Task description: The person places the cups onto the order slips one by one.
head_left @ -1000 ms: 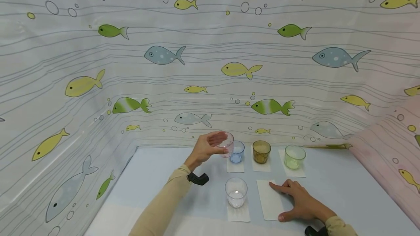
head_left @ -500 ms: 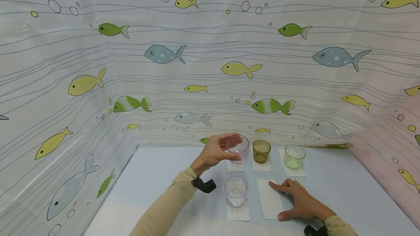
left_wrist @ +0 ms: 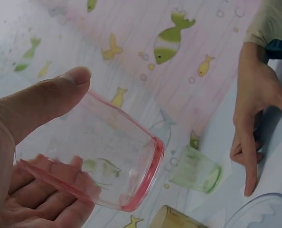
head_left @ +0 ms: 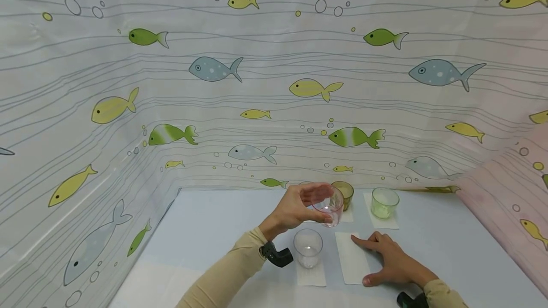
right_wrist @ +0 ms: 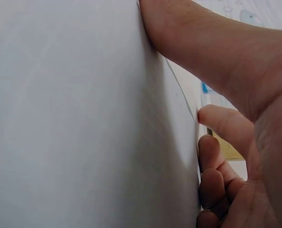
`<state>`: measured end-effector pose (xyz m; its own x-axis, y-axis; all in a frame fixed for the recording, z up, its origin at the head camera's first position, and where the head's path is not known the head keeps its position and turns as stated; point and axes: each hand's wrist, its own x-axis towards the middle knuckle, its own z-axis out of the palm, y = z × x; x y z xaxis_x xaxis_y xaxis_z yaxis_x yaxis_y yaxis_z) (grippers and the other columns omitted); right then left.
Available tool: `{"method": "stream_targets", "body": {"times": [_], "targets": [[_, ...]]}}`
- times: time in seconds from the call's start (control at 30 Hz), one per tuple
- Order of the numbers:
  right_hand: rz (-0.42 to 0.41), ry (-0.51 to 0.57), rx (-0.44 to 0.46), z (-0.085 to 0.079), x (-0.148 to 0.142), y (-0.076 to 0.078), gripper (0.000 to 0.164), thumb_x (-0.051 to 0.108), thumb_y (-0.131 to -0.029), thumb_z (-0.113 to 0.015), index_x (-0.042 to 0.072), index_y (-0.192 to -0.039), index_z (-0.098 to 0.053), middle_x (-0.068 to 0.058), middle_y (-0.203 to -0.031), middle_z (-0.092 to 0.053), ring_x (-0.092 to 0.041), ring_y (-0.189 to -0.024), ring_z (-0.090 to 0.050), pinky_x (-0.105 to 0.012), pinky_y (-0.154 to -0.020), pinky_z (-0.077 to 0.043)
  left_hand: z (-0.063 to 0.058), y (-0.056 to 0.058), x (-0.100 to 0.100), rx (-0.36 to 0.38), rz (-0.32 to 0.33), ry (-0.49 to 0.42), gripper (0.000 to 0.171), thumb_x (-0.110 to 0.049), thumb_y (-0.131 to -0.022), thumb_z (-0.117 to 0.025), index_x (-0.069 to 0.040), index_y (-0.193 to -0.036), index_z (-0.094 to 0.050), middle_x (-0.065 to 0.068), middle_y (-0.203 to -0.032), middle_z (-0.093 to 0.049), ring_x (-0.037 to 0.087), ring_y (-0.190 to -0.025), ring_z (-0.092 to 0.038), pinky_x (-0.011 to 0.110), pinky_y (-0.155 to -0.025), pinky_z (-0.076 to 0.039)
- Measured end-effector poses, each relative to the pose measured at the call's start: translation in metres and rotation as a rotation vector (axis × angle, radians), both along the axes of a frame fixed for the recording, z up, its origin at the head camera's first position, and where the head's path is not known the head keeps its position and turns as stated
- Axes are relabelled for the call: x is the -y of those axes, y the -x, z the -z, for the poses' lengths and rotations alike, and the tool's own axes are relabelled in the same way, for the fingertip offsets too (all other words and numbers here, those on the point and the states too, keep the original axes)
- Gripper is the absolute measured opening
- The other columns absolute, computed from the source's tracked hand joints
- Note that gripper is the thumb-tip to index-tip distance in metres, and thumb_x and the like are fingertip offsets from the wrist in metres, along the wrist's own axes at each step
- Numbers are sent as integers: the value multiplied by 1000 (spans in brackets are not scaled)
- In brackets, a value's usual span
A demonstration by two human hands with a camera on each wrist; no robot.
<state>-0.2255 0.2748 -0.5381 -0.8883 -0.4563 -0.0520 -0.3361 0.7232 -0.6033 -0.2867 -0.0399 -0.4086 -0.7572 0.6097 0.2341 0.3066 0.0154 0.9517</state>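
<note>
My left hand [head_left: 295, 209] grips the pink glass [head_left: 328, 205] aloft; my right hand [head_left: 391, 263] lies flat, fingers spread, on the white napkin [head_left: 350, 258].

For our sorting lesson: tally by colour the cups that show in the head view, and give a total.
Pink cup: 1
Clear cup: 1
Amber cup: 1
Green cup: 1
Total: 4

Clear pink-rimmed glass [head_left: 330, 205], empty, aloft above white napkin [head_left: 352, 259], slightly tilted
</note>
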Motion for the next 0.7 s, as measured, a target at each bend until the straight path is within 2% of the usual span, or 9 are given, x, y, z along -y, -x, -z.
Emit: {"method": "stream_targets", "body": {"times": [0.2,0.37,0.57,0.7], "targets": [[-11,6,-18,1,-1,0,99,58,-74,-92,26,-158,-52,5,-106,-45,-7,-96,-35,-25,-78,-32,4,-9,-12,13,18,14,69,2,-80,-90,-13,-143,-66,11,-142,-70,22,-135,-65,25,-111,-52],[-9,-7,-14,1,-1,1,100,59,-73,-93,25,-158,-53,4,-107,-47,-9,-99,-37,-26,-80,-35,10,-15,-21,9,53,15,67,3,-79,-91,-11,-141,-67,7,-141,-71,14,-131,-67,27,-111,-53],[9,-25,13,0,0,1,96,55,-73,-94,16,-152,-59,2,-115,-49,-17,-105,-40,-31,-85,-41,15,-24,-29,2,72,23,69,1,-77,-92,-11,-140,-67,2,-137,-73,16,-130,-68,25,-109,-53],[17,-18,3,0,0,0,94,56,-73,-94,8,-147,-62,3,-114,-47,-15,-105,-39,-30,-85,-41,15,-30,-34,2,63,42,70,0,-77,-92,-11,-142,-66,1,-137,-73,13,-130,-67,25,-111,-52]]}}
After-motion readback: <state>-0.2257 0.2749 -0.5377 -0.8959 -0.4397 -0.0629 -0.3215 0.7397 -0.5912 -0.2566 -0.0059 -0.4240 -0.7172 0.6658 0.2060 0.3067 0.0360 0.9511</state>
